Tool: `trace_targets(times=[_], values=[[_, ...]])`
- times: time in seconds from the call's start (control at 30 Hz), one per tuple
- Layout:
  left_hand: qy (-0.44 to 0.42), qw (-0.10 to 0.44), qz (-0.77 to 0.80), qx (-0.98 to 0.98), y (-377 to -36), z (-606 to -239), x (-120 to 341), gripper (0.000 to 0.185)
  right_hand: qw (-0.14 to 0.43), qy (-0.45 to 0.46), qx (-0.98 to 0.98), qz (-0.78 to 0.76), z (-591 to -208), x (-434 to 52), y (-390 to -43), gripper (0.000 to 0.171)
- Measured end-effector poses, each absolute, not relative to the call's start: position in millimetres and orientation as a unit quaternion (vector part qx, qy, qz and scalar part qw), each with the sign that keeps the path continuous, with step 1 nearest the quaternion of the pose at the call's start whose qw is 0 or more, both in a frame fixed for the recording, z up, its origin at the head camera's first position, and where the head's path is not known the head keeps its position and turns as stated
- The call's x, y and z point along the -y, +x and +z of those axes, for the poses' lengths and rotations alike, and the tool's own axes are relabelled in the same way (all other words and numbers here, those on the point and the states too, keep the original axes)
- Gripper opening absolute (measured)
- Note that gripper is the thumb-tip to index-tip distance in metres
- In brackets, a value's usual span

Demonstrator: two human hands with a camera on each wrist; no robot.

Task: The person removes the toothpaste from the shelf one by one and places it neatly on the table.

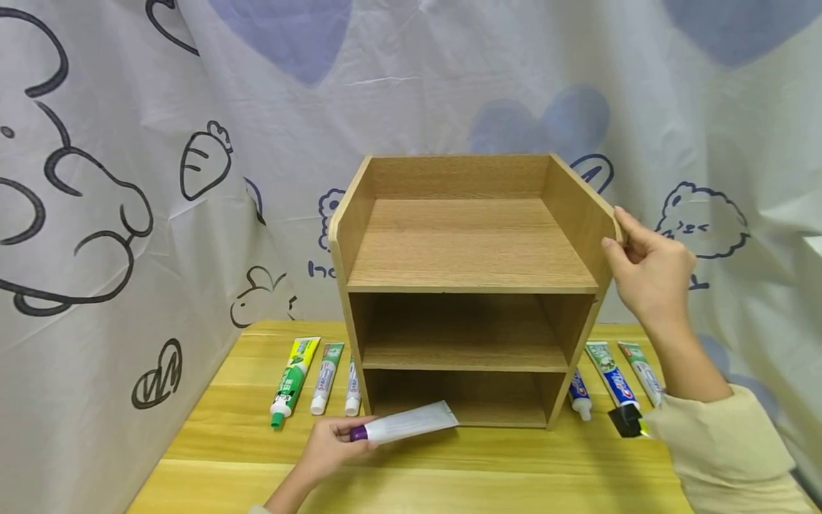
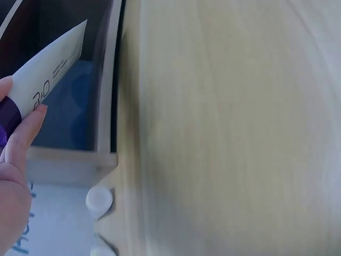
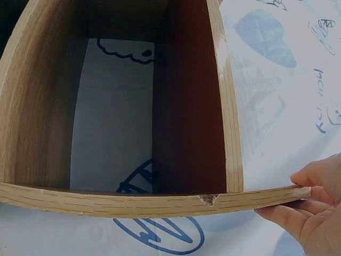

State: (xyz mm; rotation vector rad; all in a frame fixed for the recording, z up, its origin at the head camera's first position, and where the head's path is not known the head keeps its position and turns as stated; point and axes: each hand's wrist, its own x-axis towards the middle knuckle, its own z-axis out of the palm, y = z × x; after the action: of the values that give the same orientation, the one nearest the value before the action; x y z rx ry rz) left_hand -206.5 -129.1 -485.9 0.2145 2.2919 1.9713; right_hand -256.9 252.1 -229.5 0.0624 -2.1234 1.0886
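My left hand (image 1: 330, 444) pinches a white tube (image 1: 414, 422) by its purple cap, with the flat crimped end pointing right. The tube is in front of the lowest compartment of a small wooden shelf (image 1: 443, 360). In the left wrist view the same tube (image 2: 50, 66) overlaps the compartment opening, thumb and fingers around its cap end. Up on the right, my right hand (image 1: 651, 268) grips the front edge of the shelf's right side panel. The right wrist view shows fingers and thumb on either side of that panel (image 3: 266, 198), which has a chipped spot.
Left of the shelf lie a green-yellow toothpaste tube (image 1: 295, 382) and two smaller tubes, one partly behind the shelf. On the right are several more tubes, including a blue-green one (image 1: 610, 373), near a black patch (image 1: 626, 421). A patterned curtain (image 1: 437, 86) hangs behind the table (image 1: 212, 435).
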Motion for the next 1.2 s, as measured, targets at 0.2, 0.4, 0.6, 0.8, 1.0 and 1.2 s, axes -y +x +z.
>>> trace_targets(times=[0.2, 0.4, 0.6, 0.8, 1.0, 1.2], values=[[0.065, 0.058, 0.638, -0.765, -200, -479, 147, 0.046, 0.369, 0.023, 0.829, 0.421, -231, -252, -256, 0.042], [0.070, 0.072, 0.631, -0.769, -194, -472, 164, 0.046, 0.371, 0.021, 0.829, 0.418, -230, -253, -255, 0.041], [0.094, 0.075, 0.621, -0.775, -191, -466, 180, 0.047, 0.368, 0.018, 0.831, 0.417, -230, -253, -256, 0.041], [0.096, 0.075, 0.604, -0.787, -187, -459, 197, 0.048, 0.369, 0.017, 0.831, 0.416, -230, -252, -257, 0.041], [0.074, 0.081, 0.602, -0.791, -181, -454, 216, 0.050, 0.371, 0.022, 0.830, 0.416, -230, -252, -257, 0.042], [0.060, 0.086, 0.593, -0.798, -175, -450, 233, 0.050, 0.371, 0.022, 0.829, 0.418, -229, -251, -256, 0.041]])
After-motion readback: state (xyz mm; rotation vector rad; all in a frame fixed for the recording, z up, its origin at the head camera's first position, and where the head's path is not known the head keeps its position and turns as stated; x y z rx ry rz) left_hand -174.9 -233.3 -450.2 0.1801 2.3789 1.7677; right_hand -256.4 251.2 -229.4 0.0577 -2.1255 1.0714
